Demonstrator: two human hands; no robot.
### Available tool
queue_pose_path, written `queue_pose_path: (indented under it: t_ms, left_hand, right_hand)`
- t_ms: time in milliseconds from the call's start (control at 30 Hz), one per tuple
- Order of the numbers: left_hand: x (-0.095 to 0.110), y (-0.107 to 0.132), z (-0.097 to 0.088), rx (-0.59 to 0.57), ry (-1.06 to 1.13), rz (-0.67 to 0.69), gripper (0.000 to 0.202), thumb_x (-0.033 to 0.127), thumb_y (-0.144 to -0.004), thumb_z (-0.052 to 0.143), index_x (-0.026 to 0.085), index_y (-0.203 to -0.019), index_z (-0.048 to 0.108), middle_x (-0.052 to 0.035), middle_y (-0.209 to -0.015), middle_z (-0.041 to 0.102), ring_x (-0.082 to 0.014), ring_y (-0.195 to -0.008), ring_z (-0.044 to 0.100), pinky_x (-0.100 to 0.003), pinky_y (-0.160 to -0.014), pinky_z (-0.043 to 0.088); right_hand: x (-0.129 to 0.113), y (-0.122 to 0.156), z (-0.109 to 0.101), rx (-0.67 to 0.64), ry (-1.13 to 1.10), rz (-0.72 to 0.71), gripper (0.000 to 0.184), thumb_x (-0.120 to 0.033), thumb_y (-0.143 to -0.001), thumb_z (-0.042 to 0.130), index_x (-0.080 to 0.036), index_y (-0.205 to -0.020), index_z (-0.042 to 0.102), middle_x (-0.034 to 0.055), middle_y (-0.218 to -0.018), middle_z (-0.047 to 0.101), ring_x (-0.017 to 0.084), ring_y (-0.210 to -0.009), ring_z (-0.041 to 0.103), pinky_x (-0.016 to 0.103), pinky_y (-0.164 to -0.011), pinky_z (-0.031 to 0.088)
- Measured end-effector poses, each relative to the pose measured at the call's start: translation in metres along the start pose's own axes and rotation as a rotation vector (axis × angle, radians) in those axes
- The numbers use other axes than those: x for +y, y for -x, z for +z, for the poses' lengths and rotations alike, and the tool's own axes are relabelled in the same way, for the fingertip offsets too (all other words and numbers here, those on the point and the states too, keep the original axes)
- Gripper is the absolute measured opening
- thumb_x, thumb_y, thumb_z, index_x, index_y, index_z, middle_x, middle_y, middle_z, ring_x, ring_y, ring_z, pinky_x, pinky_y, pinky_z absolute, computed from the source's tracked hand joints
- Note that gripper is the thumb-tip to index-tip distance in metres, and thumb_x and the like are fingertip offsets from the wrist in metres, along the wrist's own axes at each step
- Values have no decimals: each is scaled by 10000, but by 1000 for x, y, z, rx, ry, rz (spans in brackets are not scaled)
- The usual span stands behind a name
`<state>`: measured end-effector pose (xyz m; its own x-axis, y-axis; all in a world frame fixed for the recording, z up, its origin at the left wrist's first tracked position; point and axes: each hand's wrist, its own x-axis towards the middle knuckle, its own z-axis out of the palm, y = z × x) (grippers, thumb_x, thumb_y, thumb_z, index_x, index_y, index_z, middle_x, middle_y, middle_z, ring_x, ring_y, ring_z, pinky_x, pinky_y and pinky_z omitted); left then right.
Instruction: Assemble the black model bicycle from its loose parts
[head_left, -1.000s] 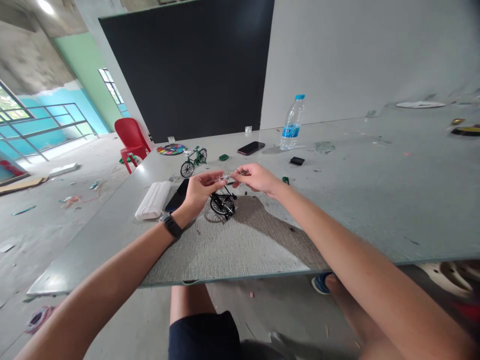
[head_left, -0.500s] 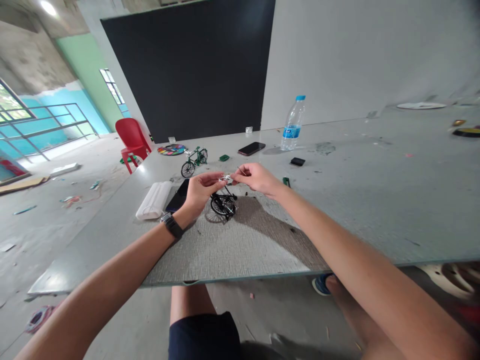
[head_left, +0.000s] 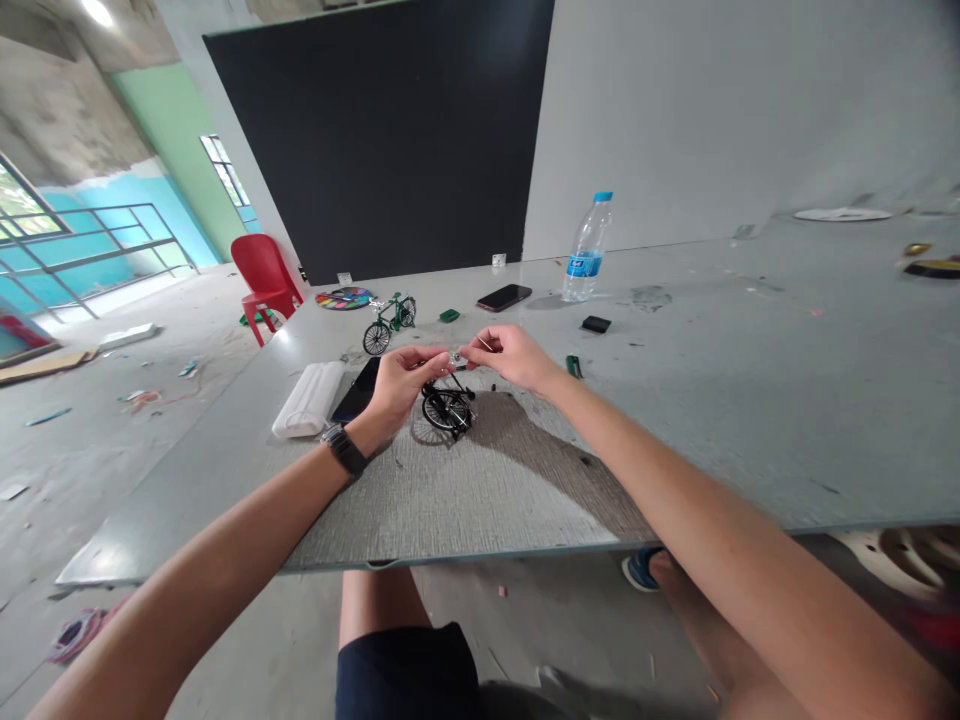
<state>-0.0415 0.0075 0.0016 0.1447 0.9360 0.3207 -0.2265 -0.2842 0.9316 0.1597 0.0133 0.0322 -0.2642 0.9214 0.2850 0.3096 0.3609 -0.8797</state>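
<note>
Though unclear, two hands (head_left: 405, 378) (head_left: 511, 356) (apparently) on one bicycle (head_left: 448, 411)

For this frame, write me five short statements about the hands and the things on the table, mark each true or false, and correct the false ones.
1. The left hand and right hand are both at a small silver part. True.
2. The green bike lies on its side. False: it stands upright.
3. The watch is on the right arm. False: it is on the left arm.
4. The bottle has a blue cap on. True.
5. The black bike is farther from the hands than the bottle is. False: it is right by them, partly hidden by the left hand.
</note>
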Motion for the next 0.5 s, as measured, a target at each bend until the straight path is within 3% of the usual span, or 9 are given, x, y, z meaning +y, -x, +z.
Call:
queue_pose_path:
  t_ms: [267,500]
  left_hand:
    - [-1,-1,-1,-18,78,-69,237,328,-741,885,141,-854,793,-51,-779,770,-126,-726,693,-275,-749,535]
    - [1,-2,-4,-42,185,-124,266,287,-717,899,153,-910,774,-33,-815,778,-122,-762,719,-263,-782,546]
  right_hand:
    - [0,1,-1,-1,-13,-19,382,-542,-779,813,-208,-757,629,68,-803,723,205,-807,648,371,-762,478]
    - [-3,2,0,13,-6,-34,419,-582,-771,802,-196,-759,638,39,-776,669,164,-731,553,339,-667,406]
